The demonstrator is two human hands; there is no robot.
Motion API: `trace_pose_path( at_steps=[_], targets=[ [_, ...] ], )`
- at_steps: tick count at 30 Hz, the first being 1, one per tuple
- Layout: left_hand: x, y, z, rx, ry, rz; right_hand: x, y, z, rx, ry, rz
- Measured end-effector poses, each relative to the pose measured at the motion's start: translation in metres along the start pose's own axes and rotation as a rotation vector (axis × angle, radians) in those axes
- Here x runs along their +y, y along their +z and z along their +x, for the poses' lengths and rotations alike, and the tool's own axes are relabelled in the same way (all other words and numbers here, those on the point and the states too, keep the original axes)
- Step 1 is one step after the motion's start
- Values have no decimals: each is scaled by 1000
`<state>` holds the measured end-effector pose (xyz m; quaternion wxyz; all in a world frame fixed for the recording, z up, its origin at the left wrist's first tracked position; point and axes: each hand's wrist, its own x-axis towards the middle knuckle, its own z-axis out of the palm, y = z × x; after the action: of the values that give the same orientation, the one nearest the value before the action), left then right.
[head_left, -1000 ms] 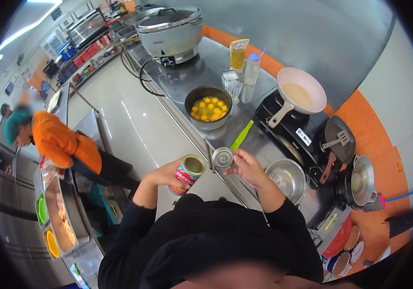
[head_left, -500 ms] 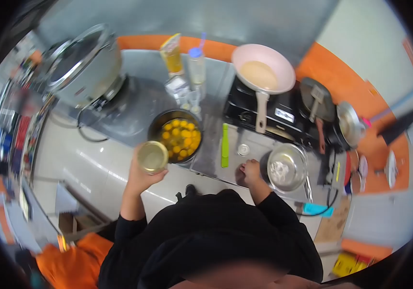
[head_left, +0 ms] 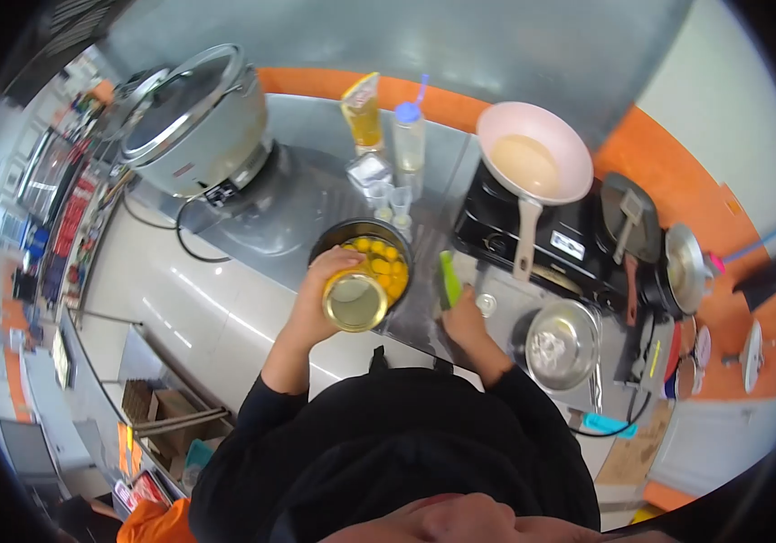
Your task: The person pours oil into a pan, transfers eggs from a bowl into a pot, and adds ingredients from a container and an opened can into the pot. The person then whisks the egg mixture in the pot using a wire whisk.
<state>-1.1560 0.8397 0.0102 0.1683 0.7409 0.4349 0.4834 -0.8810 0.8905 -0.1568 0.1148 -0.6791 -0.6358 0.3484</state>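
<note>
My left hand [head_left: 320,299] is wrapped round a tin can [head_left: 355,302] with a gold rim, its round end turned up toward me. The can is tilted at the near edge of a dark pot [head_left: 319,242] and hides part of it. Several egg yolks [head_left: 390,255] lie in the pot. To the right, my right hand [head_left: 466,321] has its fingers closed on the near end of a long bright green utensil [head_left: 449,279]; its kind does not show. A small round clear lid or dish [head_left: 486,305] lies just beside that hand.
Behind the pot stand small clear cups [head_left: 400,199], a blue-capped bottle [head_left: 409,136] and a yellow pouch [head_left: 364,113]. A large rice cooker [head_left: 194,136] is at left. A pink pan [head_left: 578,149] sits on a black stove [head_left: 487,222]; a metal pan [head_left: 587,342] is at right.
My left hand has brought the can to the right, over the pot's near edge. My right hand has closed on the green utensil, which has turned slightly. The head view has shifted.
</note>
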Motion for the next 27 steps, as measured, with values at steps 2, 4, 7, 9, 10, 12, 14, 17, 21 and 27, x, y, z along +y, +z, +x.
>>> trace_pose_path(
  at_steps=[2,4,7,9,10,12,14,17,21,27],
  targets=[
    [-2,-3,-1,-5,22,41,-9,-49,-30,54,-243,-3],
    [-3,-3,-2,23,-12,71,-42,-117,-67,98,-557,-6],
    [-5,0,-2,51,-38,147,-96,-194,-112,-1,-703,4],
    [-3,2,-3,61,-38,216,-120,-216,-127,-227,-900,-199],
    [0,2,-1,65,-24,230,-129,-213,-126,-221,-901,-201],
    [4,4,-2,74,-12,244,-152,-200,-129,-89,-1018,-478],
    [4,5,-3,10,-27,276,-168,-171,-119,-20,-1086,-542],
    [13,1,-3,-28,-89,403,-174,-127,-98,142,-1142,-567],
    [10,-13,-7,-17,-143,495,-183,-111,-80,35,-1213,-558],
    [19,-21,-14,-54,-185,575,-187,-106,-48,-236,-1200,-353]
  ],
)
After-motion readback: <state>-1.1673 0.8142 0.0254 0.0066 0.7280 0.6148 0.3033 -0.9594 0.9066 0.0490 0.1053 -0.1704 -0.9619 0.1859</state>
